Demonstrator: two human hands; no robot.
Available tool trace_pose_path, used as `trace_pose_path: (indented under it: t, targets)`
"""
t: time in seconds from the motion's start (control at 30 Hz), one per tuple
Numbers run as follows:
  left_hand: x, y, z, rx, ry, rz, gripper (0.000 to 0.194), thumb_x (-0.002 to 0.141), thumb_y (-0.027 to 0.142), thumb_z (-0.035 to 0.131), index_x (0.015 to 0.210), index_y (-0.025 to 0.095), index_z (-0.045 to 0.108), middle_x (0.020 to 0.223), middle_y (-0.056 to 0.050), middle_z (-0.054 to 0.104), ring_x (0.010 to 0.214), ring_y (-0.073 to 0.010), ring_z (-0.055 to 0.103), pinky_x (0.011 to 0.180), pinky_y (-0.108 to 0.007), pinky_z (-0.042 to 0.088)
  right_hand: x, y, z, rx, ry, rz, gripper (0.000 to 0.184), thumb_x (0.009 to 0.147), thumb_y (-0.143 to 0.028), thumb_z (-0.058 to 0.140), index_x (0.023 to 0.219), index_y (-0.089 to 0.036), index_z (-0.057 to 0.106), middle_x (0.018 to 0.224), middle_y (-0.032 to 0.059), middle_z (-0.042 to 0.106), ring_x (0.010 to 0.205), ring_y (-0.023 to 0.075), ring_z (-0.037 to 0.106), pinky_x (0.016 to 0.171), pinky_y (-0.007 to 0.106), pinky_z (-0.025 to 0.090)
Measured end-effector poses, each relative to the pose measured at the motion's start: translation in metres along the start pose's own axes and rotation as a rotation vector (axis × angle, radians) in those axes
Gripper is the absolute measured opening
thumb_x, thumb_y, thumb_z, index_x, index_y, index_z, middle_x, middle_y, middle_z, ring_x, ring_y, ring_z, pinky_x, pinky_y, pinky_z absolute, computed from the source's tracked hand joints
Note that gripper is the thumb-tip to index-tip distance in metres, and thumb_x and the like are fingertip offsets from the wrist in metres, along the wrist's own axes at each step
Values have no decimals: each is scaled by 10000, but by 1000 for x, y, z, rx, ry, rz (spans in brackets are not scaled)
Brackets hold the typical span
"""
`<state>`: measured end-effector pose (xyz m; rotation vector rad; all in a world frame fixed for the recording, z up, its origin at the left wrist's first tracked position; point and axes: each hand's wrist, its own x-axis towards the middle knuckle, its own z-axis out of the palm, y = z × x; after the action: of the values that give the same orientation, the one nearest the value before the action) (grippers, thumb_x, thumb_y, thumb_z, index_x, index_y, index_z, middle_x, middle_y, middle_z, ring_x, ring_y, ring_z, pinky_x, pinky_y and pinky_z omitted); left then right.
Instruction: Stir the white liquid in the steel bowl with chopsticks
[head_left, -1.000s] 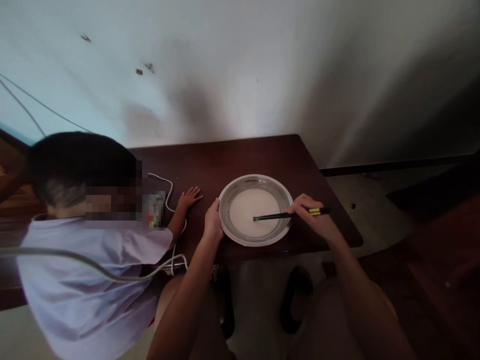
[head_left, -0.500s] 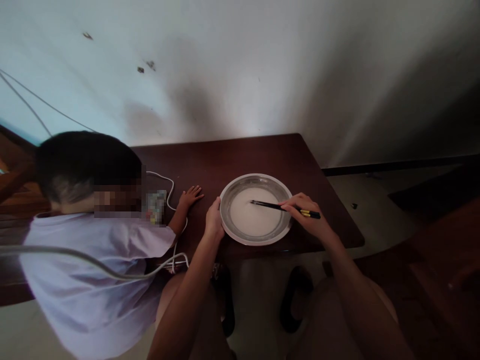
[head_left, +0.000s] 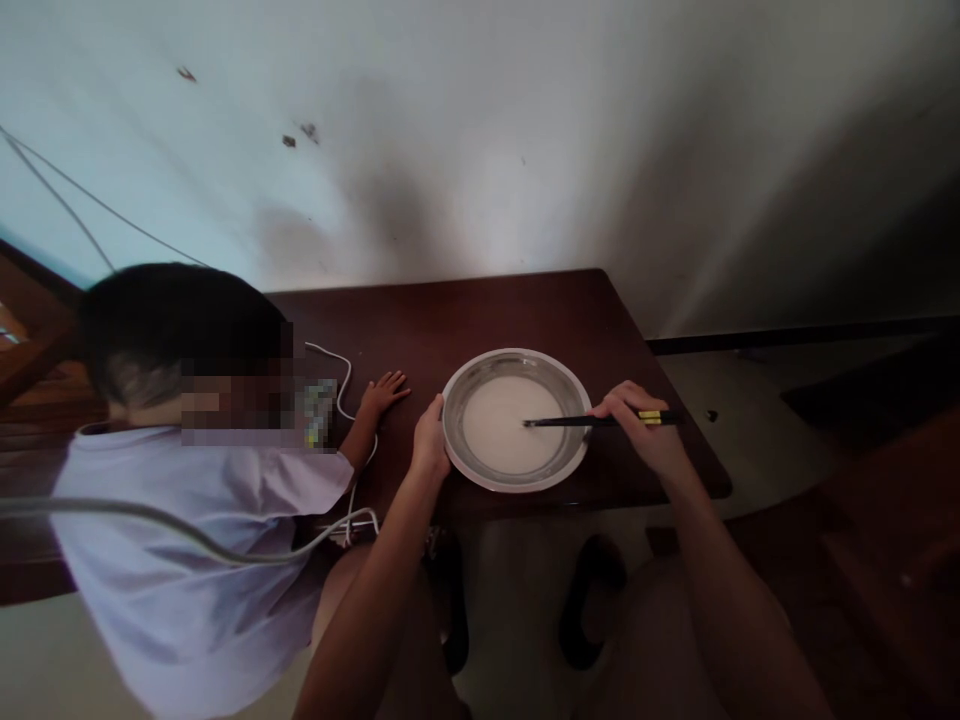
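Note:
A shallow metal bowl (head_left: 576, 388) holding a white liquid sits on a dark wooden table (head_left: 480, 315). My left hand (head_left: 429, 440) grips the bowl's left rim, fingers curled on the edge. My right hand (head_left: 643, 432) is closed on a pair of black chopsticks (head_left: 570, 422) with yellow bands near the top. Their tips dip into the white liquid right of the bowl's middle.
Another person in a pale lilac shirt (head_left: 187, 560) leans in at the left, one small hand (head_left: 382, 392) flat on the table. A white cable (head_left: 337, 385) loops beside that hand. The wall rises behind the table; dark sandals (head_left: 585, 600) lie on the floor below.
The chopstick tips swept from the bowl's lower middle up to the upper left, then back right. My right hand shifted slightly right. My left hand stayed on the rim.

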<state>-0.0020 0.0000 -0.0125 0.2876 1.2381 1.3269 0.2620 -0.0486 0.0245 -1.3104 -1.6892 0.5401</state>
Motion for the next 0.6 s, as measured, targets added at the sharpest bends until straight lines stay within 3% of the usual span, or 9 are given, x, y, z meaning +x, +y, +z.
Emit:
trace_pose_path:
  t: [0.17,0.33,0.5,0.6]
  targets:
    - [4,-2,-3,14,-7,1,264,758,326,580,910,125,661,780,-59,690,773,-191,649,781,-309,491,-1,-3,6,6,-179,-35,187,858,-288,501,786,-242,668,823,13,690,833,186,577,776,346,415]
    - [0,0,0,8,-5,-22,250,773,318,552,872,118,666,756,-68,684,755,-198,650,771,-319,492,0,-1,1,-26,-51,15,228,857,-306,494,721,-237,663,760,20,673,771,184,583,756,352,422]
    - [-1,1,1,-7,13,-29,238,784,295,531,872,117,663,769,-65,683,741,-189,649,758,-312,493,-3,-2,4,-2,-155,15,207,854,-309,497,765,-251,675,798,17,684,813,190,584,765,354,428]
    - [2,-1,-2,1,2,3,266,758,317,572,913,120,659,785,-61,682,746,-184,646,765,-309,491,-2,-2,4,-36,-108,0,181,843,-306,516,789,-261,682,814,14,684,829,192,580,776,359,424]
